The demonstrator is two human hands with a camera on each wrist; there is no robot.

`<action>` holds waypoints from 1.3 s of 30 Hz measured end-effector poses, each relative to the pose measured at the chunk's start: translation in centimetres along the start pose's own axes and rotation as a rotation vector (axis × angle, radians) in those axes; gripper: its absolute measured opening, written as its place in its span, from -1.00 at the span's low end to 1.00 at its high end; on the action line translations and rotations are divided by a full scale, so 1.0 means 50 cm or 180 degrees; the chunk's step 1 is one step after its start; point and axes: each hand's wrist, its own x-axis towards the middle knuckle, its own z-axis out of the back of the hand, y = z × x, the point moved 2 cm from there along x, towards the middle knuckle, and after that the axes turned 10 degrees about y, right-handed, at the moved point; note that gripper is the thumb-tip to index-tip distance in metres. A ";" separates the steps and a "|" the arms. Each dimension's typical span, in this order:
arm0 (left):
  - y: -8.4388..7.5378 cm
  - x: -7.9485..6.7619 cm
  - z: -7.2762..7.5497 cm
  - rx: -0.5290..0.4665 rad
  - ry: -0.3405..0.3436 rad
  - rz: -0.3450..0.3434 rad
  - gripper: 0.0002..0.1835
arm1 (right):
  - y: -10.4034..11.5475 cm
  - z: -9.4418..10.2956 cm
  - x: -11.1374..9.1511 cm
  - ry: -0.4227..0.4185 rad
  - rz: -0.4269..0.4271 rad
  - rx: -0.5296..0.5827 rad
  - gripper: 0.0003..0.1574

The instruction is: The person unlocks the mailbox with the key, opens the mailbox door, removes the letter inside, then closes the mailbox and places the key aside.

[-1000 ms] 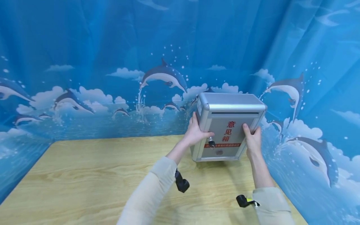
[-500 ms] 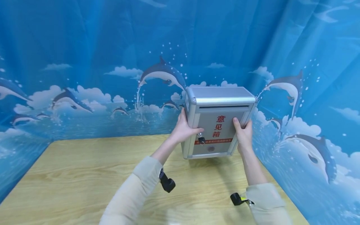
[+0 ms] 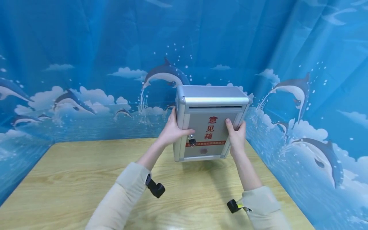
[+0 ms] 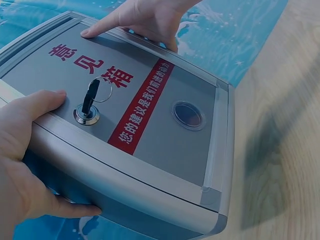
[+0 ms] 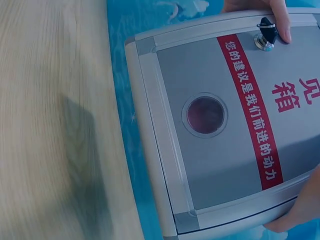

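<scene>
Both my hands hold a silver metal suggestion box (image 3: 198,123) by its sides, raised over the table and leaning back slightly. It has red Chinese lettering and a slot (image 3: 215,107) near the top. My left hand (image 3: 173,131) grips the left edge, thumb on the front panel near the lock (image 4: 86,115). A black key (image 4: 90,97) with a ring sits in that lock. Opposite it, my right hand (image 3: 237,137) grips the right edge, thumb also on the front. A round window (image 5: 205,115) shows low on the panel. The back of the box is hidden.
Below lies a light wood-grain table (image 3: 86,179), with the box's shadow on it. A blue curtain (image 3: 86,48) printed with dolphins hangs close behind the table and along its right side. A small black camera (image 3: 155,188) sticks out from the left wrist.
The suggestion box has moved left and slightly upward in the head view, carried by both hands. Their hold on its sides looks the same throughout.
</scene>
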 end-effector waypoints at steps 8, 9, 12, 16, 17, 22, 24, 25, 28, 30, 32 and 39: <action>0.000 -0.032 0.046 -0.0055 0.0025 -0.0023 0.26 | 0.014 -0.050 -0.013 0.0090 0.0024 0.0077 -0.25; 0.002 -0.035 0.052 -0.0057 0.0020 -0.0033 0.25 | 0.014 -0.057 -0.014 0.0101 0.0028 0.0079 -0.26; 0.008 -0.045 0.072 -0.0063 -0.0019 -0.0099 0.20 | 0.013 -0.082 -0.016 0.0156 0.0016 0.0119 -0.26; 0.018 -0.059 0.097 -0.0052 -0.0052 -0.0105 0.14 | 0.005 -0.111 -0.021 0.0223 -0.0017 0.0204 -0.24; 0.013 -0.068 0.102 -0.0057 -0.0039 -0.0103 0.14 | 0.002 -0.118 -0.024 0.0227 -0.0024 0.0197 -0.23; 0.039 -0.086 0.125 -0.0086 -0.0026 -0.0182 0.16 | -0.009 -0.151 -0.037 0.0251 -0.0081 0.0125 -0.18; 0.061 -0.088 0.134 -0.0099 -0.0026 -0.0255 0.16 | -0.015 -0.164 -0.042 0.0270 -0.0093 0.0103 -0.17; 0.067 -0.090 0.137 -0.0112 -0.0014 -0.0284 0.16 | -0.017 -0.169 -0.045 0.0272 -0.0093 0.0104 -0.17; 0.083 -0.096 0.147 -0.0108 0.0010 -0.0358 0.13 | -0.026 -0.186 -0.050 0.0283 -0.0085 0.0104 -0.16; 0.091 -0.100 0.154 -0.0102 0.0050 -0.0390 0.11 | -0.031 -0.197 -0.052 0.0290 -0.0074 0.0100 -0.14; 0.097 -0.104 0.162 -0.0103 0.0082 -0.0381 0.11 | -0.036 -0.207 -0.055 0.0307 -0.0064 0.0105 -0.12; 0.110 -0.117 0.184 -0.0262 0.0150 -0.0281 0.12 | -0.056 -0.242 -0.063 0.0333 -0.0046 0.0172 -0.13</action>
